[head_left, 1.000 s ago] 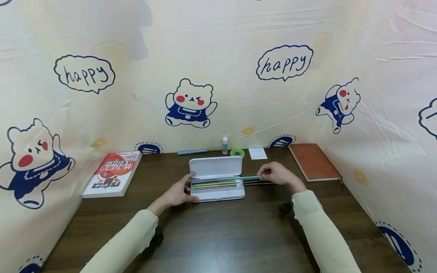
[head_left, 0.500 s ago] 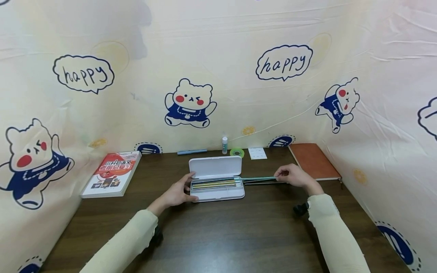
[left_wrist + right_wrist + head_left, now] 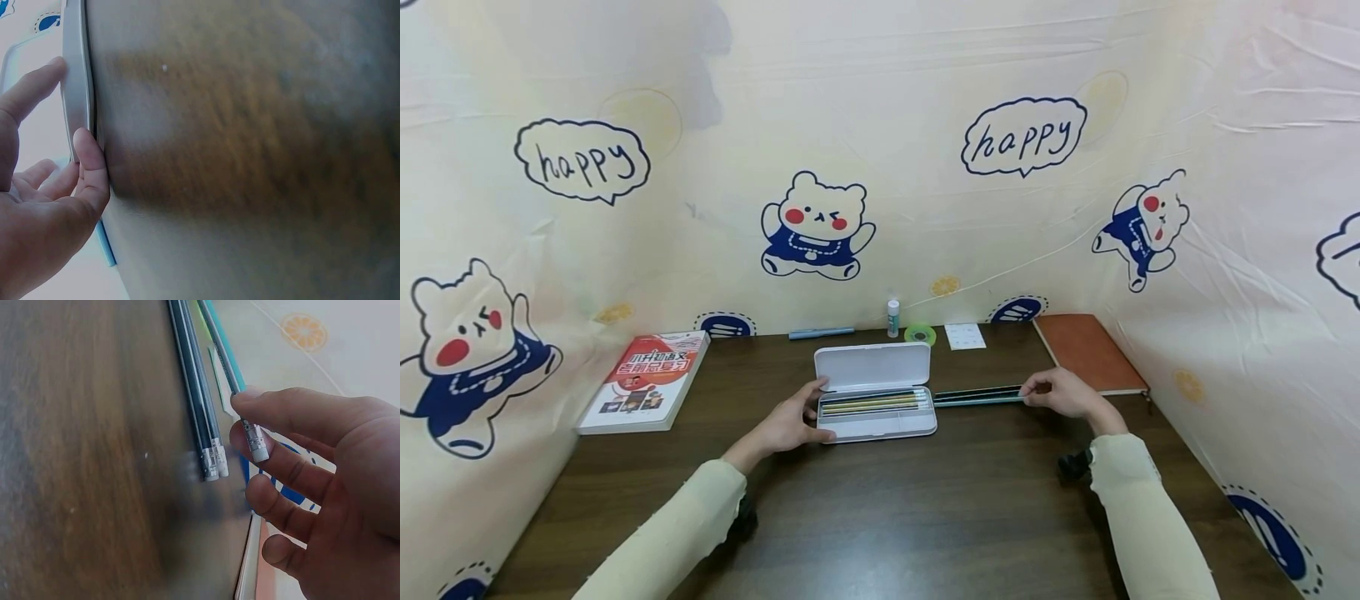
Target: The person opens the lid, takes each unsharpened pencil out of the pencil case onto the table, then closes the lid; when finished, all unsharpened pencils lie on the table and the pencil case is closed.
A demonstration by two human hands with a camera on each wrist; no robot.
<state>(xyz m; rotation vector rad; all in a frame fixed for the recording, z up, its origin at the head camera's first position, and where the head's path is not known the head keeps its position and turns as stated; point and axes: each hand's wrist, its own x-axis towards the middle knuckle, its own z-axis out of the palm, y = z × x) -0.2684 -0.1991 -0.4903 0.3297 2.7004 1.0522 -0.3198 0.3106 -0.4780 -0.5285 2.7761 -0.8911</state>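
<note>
Pinching, right hand: teal pencil, near its eraser. Left hand grips pencil case at its left end. Pencil sits right of case, toward counter's right edge, beside dark pencils. Probably light, stiff, smooth; mid-shaft hold should balance best.

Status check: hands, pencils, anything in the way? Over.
Left hand grips open pencil case. Right hand pinches teal pencil near one end. Two dark pencils alongside; no obstruction visible.
</note>
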